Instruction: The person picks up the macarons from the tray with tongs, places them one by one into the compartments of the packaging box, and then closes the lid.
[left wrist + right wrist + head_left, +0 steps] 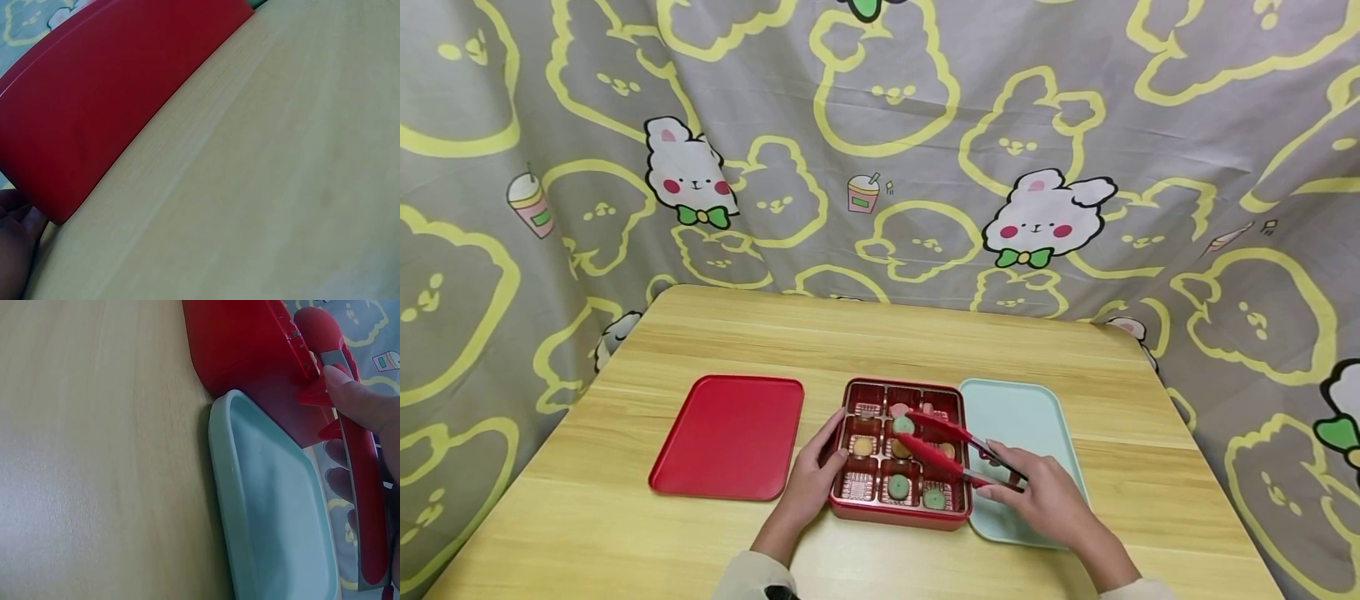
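A red box (898,515) with a divided insert holds small round macarons: green macarons (898,487) in the near row, a yellow macaron (862,447) at middle left, and pink and brownish macarons farther in. My left hand (811,479) rests against the box's left side, thumb near the rim, fingers along the wall. My right hand (1037,490) grips red-tipped tongs (936,458) by the handles, reaching over the box from the right. Between the tong tips, above the middle compartment, is another green macaron (903,426). In the right wrist view, the tong tips are partly hidden.
A shallow red tray or lid (730,437) lies left of the box. Against the box's right side is a pale blue tray (1026,408), partly under my right hand. A wooden table (880,333) bears everything, with a patterned curtain (910,192) behind.
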